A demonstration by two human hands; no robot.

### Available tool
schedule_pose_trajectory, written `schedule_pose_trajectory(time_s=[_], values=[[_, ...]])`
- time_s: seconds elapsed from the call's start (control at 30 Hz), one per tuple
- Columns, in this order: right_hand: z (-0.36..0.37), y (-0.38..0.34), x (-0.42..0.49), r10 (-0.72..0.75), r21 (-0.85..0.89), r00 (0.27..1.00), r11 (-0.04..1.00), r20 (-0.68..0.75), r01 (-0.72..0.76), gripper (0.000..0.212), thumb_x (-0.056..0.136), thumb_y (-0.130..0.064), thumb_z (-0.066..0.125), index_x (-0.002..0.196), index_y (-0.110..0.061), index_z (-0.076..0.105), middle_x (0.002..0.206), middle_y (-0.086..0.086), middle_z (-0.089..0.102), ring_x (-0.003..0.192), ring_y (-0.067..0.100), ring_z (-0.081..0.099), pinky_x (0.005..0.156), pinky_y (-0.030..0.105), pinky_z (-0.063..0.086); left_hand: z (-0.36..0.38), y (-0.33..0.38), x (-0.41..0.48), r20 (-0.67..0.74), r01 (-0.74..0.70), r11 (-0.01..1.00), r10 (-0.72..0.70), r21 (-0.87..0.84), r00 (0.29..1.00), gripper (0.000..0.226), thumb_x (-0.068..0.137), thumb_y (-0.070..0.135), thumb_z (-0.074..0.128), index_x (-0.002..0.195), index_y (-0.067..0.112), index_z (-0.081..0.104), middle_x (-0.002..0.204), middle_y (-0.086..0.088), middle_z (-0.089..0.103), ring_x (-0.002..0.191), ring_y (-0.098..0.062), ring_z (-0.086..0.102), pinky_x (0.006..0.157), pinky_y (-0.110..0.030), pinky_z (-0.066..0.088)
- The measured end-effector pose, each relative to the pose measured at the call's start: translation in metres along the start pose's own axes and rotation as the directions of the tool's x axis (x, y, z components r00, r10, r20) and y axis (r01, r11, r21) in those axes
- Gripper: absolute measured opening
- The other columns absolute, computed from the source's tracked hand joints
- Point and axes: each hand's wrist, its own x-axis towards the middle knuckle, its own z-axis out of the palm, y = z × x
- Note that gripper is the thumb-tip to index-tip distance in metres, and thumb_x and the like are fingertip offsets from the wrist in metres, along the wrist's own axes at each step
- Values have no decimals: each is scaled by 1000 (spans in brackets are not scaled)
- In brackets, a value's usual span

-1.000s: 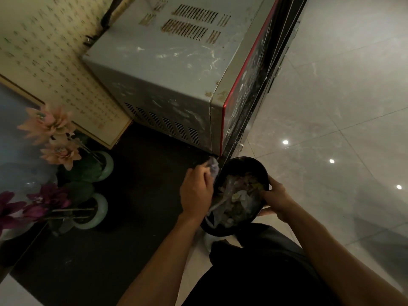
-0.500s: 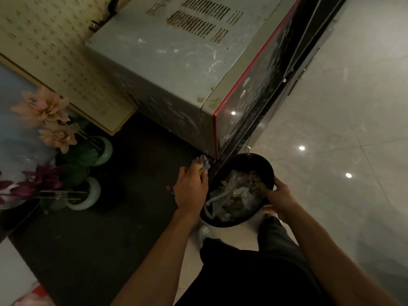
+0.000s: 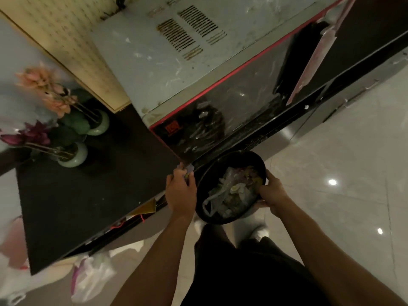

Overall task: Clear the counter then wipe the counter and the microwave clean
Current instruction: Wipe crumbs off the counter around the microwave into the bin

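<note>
A bowl of scraps sits between two hands.
In the lower middle, the right hand grips the bowl's right rim; the left hand, just left of it, pinches a small cloth at the counter edge, below the microwave.

the floor is laid in large, pale, glossy tiles with thin dark joints. two small bright spots of reflected light shine on it at the right. the room is dim overall. at the upper left, a cream wall panel with a thin wooden edge carries rows of small printed characters, with a pale grey wall beside it. crumpled white plastic bags lie on the floor at the lower left.
</note>
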Motion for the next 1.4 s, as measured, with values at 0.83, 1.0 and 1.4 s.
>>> schedule_pose_trajectory(time_s=[0.83, 1.0, 1.4], values=[[-87, -44, 85, 105, -85, 985, 992, 136, -94, 68, 92, -11, 66, 151, -30, 38, 130, 15, 59, 105, 46, 65, 60, 48, 61, 109, 125, 13, -165, -47, 994, 30, -96, 986, 27, 94, 22, 71, 117, 9, 65, 90, -10, 70, 86, -29, 65, 62, -38, 59], [-126, -56, 117, 104, -122, 973, 989, 204, -80, 68, 92, -11, 67, 150, -30, 38, 126, 16, 62, 102, 43, 67, 68, 54, 62, 136, 167, 21, -178, 19, 989, -45, -149, 983, 22, 96, 28, 66, 110, 11, 63, 85, -10, 66, 82, -28, 64, 58, -40, 57], [-240, -94, 194, 34, -283, 927, 956, 373, 79, 70, 74, -32, 70, 139, -44, 46, 126, 8, 66, 108, 38, 66, 82, 57, 59, 199, 279, 41, -136, 178, 971, -200, -156, 970, 23, 95, 28, 69, 99, 9, 57, 88, -4, 55, 78, -27, 61, 63, -29, 39]])
